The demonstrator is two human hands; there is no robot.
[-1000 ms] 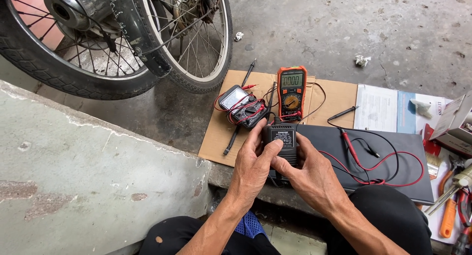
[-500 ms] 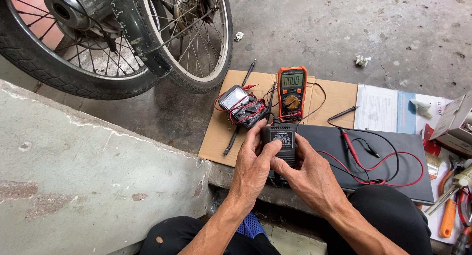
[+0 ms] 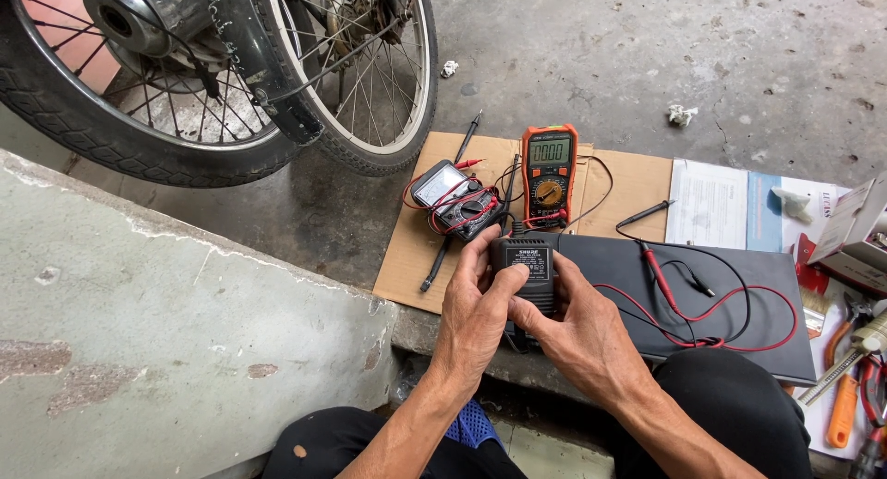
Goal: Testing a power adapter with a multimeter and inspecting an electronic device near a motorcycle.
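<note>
Black power adapter [image 3: 528, 274] stays grasped by left hand [image 3: 478, 315] and right hand [image 3: 585, 336] (orange multimeter [image 3: 549, 174] at 12 o'clock), nothing moved.

Held between both hands [image 3: 531, 317]: black adapter [image 3: 527, 274], pale rectangular label [image 3: 528, 263] facing up, left thumb on its lower edge. Just beyond the grip, standing on cardboard: orange meter [image 3: 549, 176] with a greenish-grey rectangular screen [image 3: 550, 150] near its top. Left of that, tilted: black analog meter [image 3: 453, 200] with a white dial window [image 3: 438, 185]. Far right of the grip, at the frame edge: open pale carton [image 3: 855, 234], red printing on its flap. Between carton and orange meter, lying flat: white printed sheet [image 3: 707, 204] and a blue-and-white leaflet [image 3: 767, 211].
</note>
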